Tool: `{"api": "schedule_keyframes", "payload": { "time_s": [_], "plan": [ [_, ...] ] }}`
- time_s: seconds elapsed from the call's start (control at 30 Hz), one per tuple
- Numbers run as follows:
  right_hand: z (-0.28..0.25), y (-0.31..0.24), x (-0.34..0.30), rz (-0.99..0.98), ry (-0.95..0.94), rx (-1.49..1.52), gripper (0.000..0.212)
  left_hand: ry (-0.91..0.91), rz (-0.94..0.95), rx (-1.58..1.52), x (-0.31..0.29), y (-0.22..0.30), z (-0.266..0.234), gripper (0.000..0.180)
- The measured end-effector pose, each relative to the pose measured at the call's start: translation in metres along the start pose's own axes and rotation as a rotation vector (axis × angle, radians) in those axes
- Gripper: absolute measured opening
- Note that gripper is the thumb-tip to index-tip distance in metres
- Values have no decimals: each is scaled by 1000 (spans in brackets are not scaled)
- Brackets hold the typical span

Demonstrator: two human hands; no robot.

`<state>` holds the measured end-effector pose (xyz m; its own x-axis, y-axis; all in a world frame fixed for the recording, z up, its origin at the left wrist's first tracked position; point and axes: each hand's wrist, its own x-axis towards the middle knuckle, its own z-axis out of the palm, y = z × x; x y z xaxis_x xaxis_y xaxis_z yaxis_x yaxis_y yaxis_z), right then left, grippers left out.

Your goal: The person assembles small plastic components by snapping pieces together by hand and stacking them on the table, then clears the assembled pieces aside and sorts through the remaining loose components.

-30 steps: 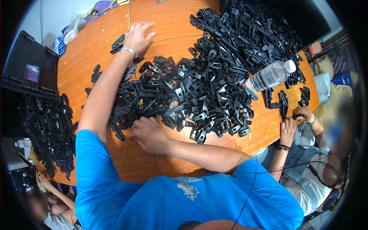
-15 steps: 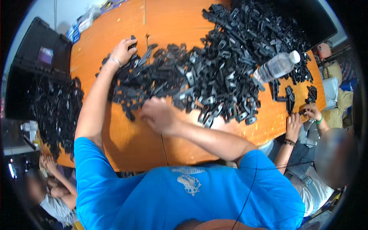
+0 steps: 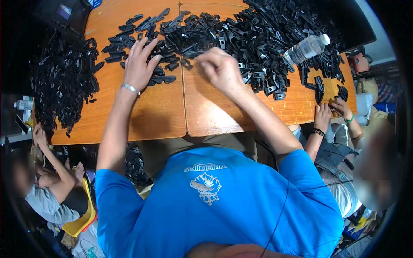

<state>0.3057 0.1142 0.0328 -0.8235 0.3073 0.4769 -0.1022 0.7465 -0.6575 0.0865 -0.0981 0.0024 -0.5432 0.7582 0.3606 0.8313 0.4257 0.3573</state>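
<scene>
Head view: left hand [image 3: 140, 64] flat on black clips [image 3: 241, 34], bare table [image 3: 155, 116] nearer.

Right hand [image 3: 221, 69] hides its grip; pile [image 3: 275, 26] cropped.

One plastic water bottle [image 3: 306, 48], one wooden table [image 3: 163, 112], and countless black plastic clips [image 3: 258, 34].

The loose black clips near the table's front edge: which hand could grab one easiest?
Probably the left hand: it lies flat with spread fingers on the loose black clips. The right hand is curled, fingers pinched together, beside the big pile.
</scene>
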Motion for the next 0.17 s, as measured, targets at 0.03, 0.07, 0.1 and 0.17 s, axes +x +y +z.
{"api": "schedule_keyframes", "payload": {
  "time_s": [0.03, 0.07, 0.1, 0.17],
  "plan": [
    [-9, -1, -6, 56, 23, -93, 11, 122, 2, 31, -13, 6, -2, 51],
    [-20, -5, -10, 120, -40, -232, 11, 151, -33, -27, -25, 10, -5, 54],
    [-22, -7, -13, 107, -47, -232, 11, 162, -42, -25, -40, 10, -7, 54],
    [-15, -8, -19, 176, -182, -448, 27, 216, -72, -87, -67, 10, -7, 64]
  ]
}}
